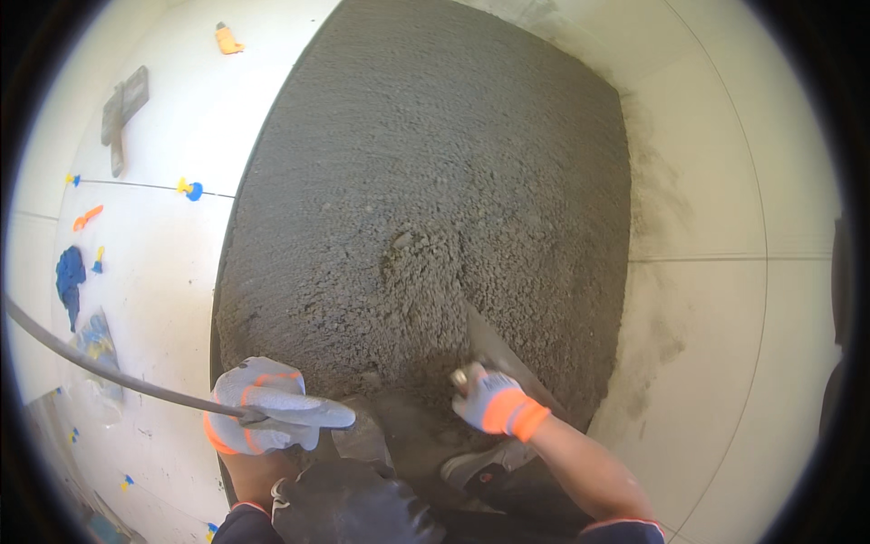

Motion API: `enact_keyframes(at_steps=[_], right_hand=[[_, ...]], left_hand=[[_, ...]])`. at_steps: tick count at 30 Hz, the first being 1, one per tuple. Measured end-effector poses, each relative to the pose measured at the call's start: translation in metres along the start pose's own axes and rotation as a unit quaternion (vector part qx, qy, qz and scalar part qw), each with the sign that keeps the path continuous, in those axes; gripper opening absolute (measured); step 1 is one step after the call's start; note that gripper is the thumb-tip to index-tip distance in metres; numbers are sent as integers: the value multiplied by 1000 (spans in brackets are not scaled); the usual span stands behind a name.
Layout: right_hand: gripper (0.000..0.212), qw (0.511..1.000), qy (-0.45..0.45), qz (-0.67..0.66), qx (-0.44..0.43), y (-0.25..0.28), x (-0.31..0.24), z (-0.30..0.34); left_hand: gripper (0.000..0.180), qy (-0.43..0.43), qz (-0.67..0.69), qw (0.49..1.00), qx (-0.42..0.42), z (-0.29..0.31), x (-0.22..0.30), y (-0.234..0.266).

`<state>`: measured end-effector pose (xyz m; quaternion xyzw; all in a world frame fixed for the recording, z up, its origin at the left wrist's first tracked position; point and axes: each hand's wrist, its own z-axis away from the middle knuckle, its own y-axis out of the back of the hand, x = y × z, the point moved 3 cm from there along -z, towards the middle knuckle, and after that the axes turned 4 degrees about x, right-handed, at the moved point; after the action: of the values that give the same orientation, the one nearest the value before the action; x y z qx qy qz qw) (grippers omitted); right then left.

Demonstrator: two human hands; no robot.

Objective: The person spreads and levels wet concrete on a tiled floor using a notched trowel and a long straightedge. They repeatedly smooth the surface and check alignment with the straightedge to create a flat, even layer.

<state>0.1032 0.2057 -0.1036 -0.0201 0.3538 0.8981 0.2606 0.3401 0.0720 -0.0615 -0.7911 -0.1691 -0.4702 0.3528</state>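
A large bed of grey mortar fills the middle of the floor between white tiles. My right hand, in a grey and orange glove, grips the handle of a trowel whose blade lies in the mortar near its front edge. My left hand, gloved the same way, rests on the tile at the mortar's left front corner and is closed on a grey tool head joined to a dark curved rod running off to the left. My knees and a shoe show below.
White tiles on the left carry yellow and blue levelling clips, orange wedges, a blue cloth, a plastic bag and a grey float. More white tiles lie on the right, dusted with mortar.
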Motion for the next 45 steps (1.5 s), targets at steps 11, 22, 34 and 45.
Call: enact_keyframes(at_steps=[11,22,34,45], right_hand=[[27,984,-45,64,160,76,-2,8],[36,985,52,152,-59,95,20,56],[26,971,129,-29,200,124,-40,-130],[33,953,-27,-104,284,174,120,-149]], left_hand=[[29,-11,42,998,-42,3,-12,2],[37,58,49,995,-58,7,-13,17],[22,9,-137,989,-46,2,18,9],[30,53,-246,957,143,22,26,2]])
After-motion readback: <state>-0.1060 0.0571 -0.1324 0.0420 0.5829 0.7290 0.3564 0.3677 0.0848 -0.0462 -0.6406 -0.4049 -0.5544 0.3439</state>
